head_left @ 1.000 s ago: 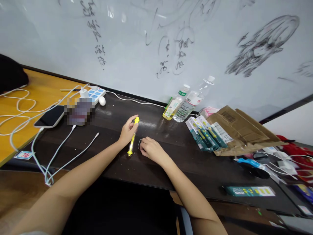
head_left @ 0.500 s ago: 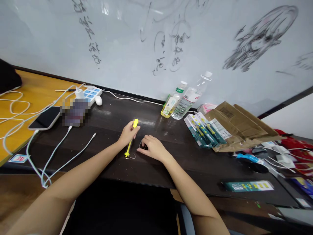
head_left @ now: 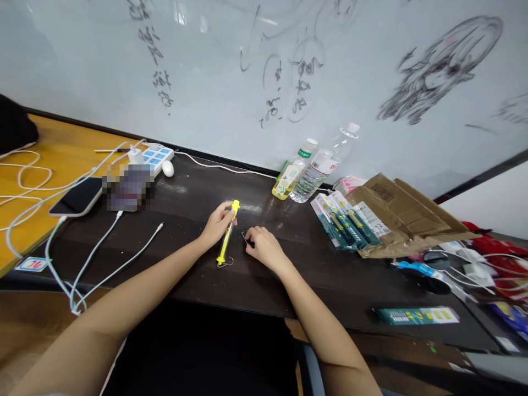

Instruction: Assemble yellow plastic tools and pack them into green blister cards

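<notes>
My left hand [head_left: 218,224] is closed around the upper part of a spring scale [head_left: 226,242], a slim clear tube with yellow ends. It slants over the dark table, its lower end toward me, and a thin wire hook [head_left: 226,262] shows at that end. To its right, my right hand [head_left: 264,246] is closed, fingers curled, close above the tabletop. A thin bent metal wire [head_left: 244,237] sticks out from its fingertips; the rest of the wire is hidden by the fingers. The two hands are a short distance apart.
Two bottles [head_left: 309,176] stand by the whiteboard. Boxed spring scales [head_left: 344,223] lean on a cardboard package [head_left: 406,214] at the right; a flat green package [head_left: 416,314] lies nearer. Phones, a power strip [head_left: 159,157] and white cables [head_left: 136,253] occupy the left.
My left hand and the spring scale have shifted slightly right. My right hand has also moved a little right, and the wire at its fingertips shows at a different angle.
</notes>
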`<state>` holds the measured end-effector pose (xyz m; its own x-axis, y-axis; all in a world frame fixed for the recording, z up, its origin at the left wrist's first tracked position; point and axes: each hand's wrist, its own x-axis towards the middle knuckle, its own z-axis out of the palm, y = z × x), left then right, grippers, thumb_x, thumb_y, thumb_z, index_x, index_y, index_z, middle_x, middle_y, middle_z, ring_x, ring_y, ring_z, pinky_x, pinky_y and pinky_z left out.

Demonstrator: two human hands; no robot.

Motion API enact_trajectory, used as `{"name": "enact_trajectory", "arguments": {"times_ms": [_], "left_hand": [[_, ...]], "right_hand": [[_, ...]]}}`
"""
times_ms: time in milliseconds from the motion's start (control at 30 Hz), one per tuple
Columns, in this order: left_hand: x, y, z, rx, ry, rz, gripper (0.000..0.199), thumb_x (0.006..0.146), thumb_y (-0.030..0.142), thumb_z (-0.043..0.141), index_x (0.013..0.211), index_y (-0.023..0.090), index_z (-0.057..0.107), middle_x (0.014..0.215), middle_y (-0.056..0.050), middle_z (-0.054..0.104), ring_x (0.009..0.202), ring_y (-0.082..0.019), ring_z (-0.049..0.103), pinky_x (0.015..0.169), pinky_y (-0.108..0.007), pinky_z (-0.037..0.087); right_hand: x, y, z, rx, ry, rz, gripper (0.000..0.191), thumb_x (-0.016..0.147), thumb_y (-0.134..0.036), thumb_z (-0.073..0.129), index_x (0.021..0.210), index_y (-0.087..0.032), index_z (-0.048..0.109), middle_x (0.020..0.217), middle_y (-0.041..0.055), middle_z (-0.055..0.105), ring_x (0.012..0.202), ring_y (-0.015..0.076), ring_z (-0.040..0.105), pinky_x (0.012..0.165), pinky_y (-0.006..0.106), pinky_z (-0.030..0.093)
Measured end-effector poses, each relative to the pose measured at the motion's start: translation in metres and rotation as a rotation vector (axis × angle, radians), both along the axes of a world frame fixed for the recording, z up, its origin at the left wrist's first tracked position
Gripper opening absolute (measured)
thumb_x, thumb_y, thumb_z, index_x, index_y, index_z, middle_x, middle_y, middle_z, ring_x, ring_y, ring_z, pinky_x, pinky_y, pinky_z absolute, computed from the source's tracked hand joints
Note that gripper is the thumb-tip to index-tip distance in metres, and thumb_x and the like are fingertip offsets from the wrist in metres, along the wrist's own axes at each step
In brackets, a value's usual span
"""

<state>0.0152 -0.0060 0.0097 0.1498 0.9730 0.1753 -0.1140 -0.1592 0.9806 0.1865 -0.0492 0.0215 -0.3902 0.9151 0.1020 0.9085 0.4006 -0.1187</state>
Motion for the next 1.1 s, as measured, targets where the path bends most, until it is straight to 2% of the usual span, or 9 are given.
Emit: {"name": "enact_trajectory", "arguments": {"times_ms": [133,200,300,467,633,800,900,1100], "left_hand": [[0.002,-0.001,0.000,-0.017,0.030,-0.028,0.050,0.078,0.043,0.059,0.117,0.014,0.048,0.063,0.002,0.059,0.050,-0.008,0.050,0.044,-0.018,0.036],[0.002,-0.001,0.000,-0.024,0.052,-0.038,0.053,0.077,0.045,0.061,0.118,0.014,0.048,0.064,0.002,0.060,0.050,-0.009,0.050,0.044,-0.018,0.037],[0.003,-0.001,-0.001,-0.025,0.082,-0.052,0.054,0.075,0.046,0.062,0.117,0.013,0.049,0.064,0.002,0.060,0.050,-0.009,0.050,0.044,-0.019,0.037],[0.003,0.000,-0.004,-0.014,0.107,-0.079,0.051,0.075,0.047,0.063,0.112,0.013,0.051,0.064,0.001,0.060,0.051,-0.010,0.052,0.044,-0.019,0.037],[0.002,0.001,-0.007,-0.021,0.119,-0.085,0.051,0.076,0.047,0.062,0.112,0.014,0.051,0.063,0.002,0.059,0.050,-0.009,0.051,0.043,-0.018,0.037],[0.003,-0.001,-0.005,-0.031,0.103,-0.113,0.052,0.076,0.048,0.062,0.113,0.014,0.050,0.063,0.002,0.058,0.049,-0.008,0.051,0.043,-0.018,0.037],[0.004,-0.003,-0.006,-0.018,0.117,-0.126,0.050,0.076,0.048,0.062,0.112,0.014,0.051,0.064,0.002,0.058,0.049,-0.008,0.050,0.044,-0.018,0.037],[0.004,-0.001,-0.010,-0.008,0.151,-0.120,0.049,0.079,0.048,0.059,0.114,0.014,0.050,0.066,0.001,0.060,0.051,-0.009,0.052,0.044,-0.019,0.038]], "right_hand": [[0.003,0.001,0.005,-0.034,-0.062,-0.050,0.009,0.079,-0.013,0.055,0.084,-0.019,0.060,0.086,0.0061,0.065,0.086,0.0203,0.056,0.072,0.029,0.036],[0.002,0.002,0.006,-0.028,-0.069,-0.062,0.005,0.081,-0.020,0.056,0.083,-0.019,0.060,0.086,0.0064,0.066,0.086,0.0207,0.057,0.071,0.029,0.036],[-0.002,0.003,0.005,-0.026,-0.044,-0.061,0.012,0.083,-0.029,0.058,0.087,-0.018,0.060,0.087,0.0064,0.066,0.085,0.0204,0.057,0.071,0.029,0.036],[-0.005,0.007,-0.001,-0.019,-0.036,-0.020,0.008,0.083,-0.018,0.053,0.079,-0.018,0.060,0.080,0.0057,0.066,0.080,0.0187,0.056,0.071,0.028,0.036],[-0.001,0.007,-0.002,-0.031,0.009,0.004,0.007,0.081,-0.015,0.054,0.077,-0.017,0.059,0.076,0.0045,0.064,0.075,0.0171,0.055,0.070,0.026,0.037],[0.000,0.006,0.000,-0.013,0.049,0.022,0.006,0.084,-0.023,0.056,0.086,-0.017,0.059,0.083,0.0049,0.064,0.079,0.0167,0.056,0.070,0.026,0.039],[-0.006,0.005,0.003,0.006,-0.017,0.021,0.010,0.085,-0.025,0.056,0.090,-0.017,0.060,0.089,0.0074,0.066,0.084,0.0191,0.059,0.070,0.027,0.040],[-0.014,-0.002,0.012,-0.044,-0.232,-0.011,0.017,0.085,-0.010,0.047,0.089,-0.013,0.064,0.089,0.0144,0.069,0.087,0.0230,0.063,0.072,0.029,0.042]]}}
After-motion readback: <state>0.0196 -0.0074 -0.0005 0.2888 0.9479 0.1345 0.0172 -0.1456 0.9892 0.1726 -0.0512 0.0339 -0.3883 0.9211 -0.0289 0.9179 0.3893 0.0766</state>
